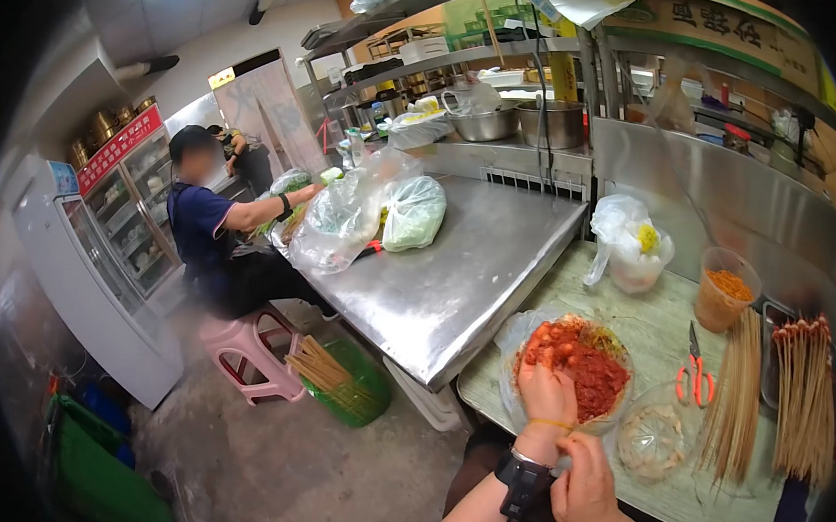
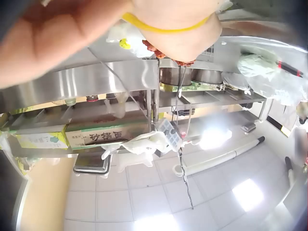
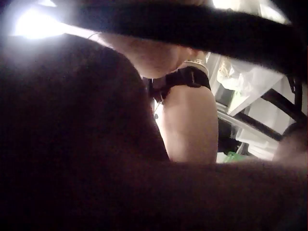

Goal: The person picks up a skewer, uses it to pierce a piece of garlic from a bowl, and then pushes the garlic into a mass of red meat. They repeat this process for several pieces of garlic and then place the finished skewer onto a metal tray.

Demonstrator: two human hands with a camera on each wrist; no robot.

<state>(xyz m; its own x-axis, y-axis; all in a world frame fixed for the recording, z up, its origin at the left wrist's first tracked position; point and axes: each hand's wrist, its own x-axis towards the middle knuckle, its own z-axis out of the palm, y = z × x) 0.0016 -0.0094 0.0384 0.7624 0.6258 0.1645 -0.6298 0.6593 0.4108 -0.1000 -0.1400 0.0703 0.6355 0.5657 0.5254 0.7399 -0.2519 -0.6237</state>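
Note:
In the head view my left hand [image 1: 546,388] reaches over a plastic-lined bowl of red, sauce-coated meat [image 1: 595,377], its fingers smeared red and overlapping the meat. A yellow rubber band [image 1: 552,423] circles the left wrist, above a bracelet and a black strapped device [image 1: 523,483]. My right hand [image 1: 588,487] is at that wrist, thumb and forefinger pinching the band's edge. The left wrist view shows the band [image 2: 168,31] across the wrist, with fingers of the right hand [image 2: 57,41] meeting its end. The right wrist view is mostly dark, with the left forearm [image 3: 190,120] showing.
Right of the bowl lie a clear plastic lid [image 1: 654,440], orange-handled scissors [image 1: 694,374], bare skewers [image 1: 733,400] and loaded skewers [image 1: 805,399]. A tub of orange seasoning [image 1: 726,287] stands behind. Across the steel table [image 1: 456,273], a seated person [image 1: 205,219] handles vegetables.

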